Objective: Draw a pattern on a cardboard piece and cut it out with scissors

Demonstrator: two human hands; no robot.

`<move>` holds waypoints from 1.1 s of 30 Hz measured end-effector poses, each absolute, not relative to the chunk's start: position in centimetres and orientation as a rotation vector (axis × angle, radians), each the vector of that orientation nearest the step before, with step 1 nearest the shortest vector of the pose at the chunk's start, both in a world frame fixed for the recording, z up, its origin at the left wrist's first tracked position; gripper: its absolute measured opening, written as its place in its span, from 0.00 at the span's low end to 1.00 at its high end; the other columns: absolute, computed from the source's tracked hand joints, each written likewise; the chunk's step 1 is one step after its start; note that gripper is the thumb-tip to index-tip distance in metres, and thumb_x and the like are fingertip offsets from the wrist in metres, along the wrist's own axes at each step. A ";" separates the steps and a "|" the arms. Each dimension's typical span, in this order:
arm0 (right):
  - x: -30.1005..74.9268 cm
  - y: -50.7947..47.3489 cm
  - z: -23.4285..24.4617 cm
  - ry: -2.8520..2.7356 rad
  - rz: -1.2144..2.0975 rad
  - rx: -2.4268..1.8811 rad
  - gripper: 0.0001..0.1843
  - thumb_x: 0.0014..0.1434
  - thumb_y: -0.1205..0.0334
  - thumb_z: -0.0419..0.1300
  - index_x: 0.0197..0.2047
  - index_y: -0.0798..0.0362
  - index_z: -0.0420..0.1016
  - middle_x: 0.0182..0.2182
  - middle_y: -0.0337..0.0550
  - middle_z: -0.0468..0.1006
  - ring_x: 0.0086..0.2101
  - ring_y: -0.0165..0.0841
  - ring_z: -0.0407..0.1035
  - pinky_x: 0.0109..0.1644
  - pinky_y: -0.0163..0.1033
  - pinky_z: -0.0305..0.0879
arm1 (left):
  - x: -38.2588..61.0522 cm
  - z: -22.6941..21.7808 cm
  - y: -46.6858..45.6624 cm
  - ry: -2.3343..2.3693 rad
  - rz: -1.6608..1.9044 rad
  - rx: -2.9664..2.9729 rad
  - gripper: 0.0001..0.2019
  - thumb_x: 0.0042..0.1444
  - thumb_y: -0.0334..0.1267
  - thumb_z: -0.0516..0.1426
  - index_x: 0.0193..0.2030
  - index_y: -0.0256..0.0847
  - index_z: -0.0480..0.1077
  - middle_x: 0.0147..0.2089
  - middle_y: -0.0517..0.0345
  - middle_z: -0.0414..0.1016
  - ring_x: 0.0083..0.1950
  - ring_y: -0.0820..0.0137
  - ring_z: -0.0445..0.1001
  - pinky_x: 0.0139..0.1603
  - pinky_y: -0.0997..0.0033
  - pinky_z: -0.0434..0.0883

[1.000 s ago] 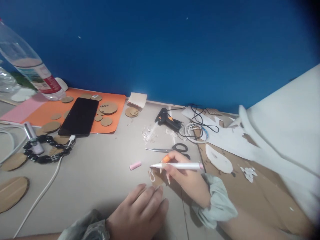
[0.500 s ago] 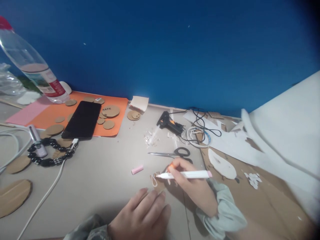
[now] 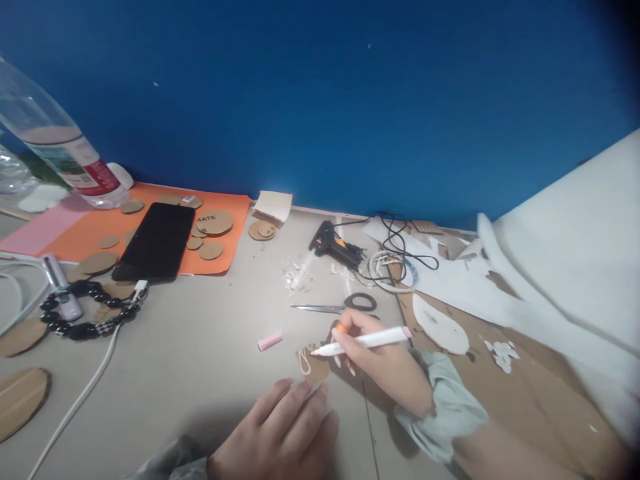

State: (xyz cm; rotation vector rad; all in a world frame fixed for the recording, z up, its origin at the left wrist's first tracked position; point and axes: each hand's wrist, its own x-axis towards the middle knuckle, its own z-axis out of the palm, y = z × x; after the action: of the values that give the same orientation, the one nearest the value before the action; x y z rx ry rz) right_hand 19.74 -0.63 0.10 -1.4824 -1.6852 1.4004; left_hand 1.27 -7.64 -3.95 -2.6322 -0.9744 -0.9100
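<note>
My right hand [image 3: 383, 363] is closed around a white marker [image 3: 367, 341] with a pink end, its tip resting on a small brown cardboard piece [image 3: 315, 363] that bears white drawn loops. My left hand [image 3: 287, 430] lies flat on the table with fingers stretched out, its fingertips at the near edge of that cardboard piece. A pink marker cap [image 3: 270, 341] lies just left of the piece. Scissors [image 3: 340, 305] lie right behind my right hand.
A black glue gun [image 3: 333, 243] and coiled cables [image 3: 395, 260] sit at the back. A phone [image 3: 155, 241] and cardboard discs lie on orange paper [image 3: 227, 230]. At the left are a bottle [image 3: 55, 150], a bead bracelet [image 3: 85, 310] and a white cable [image 3: 75, 400]. White sheets [image 3: 565, 267] and brown cardboard [image 3: 520, 393] fill the right.
The marker tip has moved slightly over the cardboard piece and the marker now tilts up at its pink end. My left hand stays flat; the view has shifted a little.
</note>
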 end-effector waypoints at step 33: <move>19.6 -0.6 0.0 -1.817 1.258 -1.541 0.08 0.59 0.60 0.55 0.29 0.52 0.64 0.23 0.33 0.68 0.23 0.27 0.59 0.27 0.32 0.56 | 1.2 -3.6 -7.8 -0.978 -0.849 -2.684 0.15 0.63 0.29 0.46 0.41 0.41 0.73 0.45 0.59 0.76 0.46 0.66 0.70 0.52 0.63 0.62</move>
State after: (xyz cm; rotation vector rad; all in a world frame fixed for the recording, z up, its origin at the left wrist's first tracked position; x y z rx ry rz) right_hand 19.63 -0.64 0.01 -1.5411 -1.8171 1.2576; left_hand 1.21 -7.82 -3.62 -2.6841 -0.9783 -0.8495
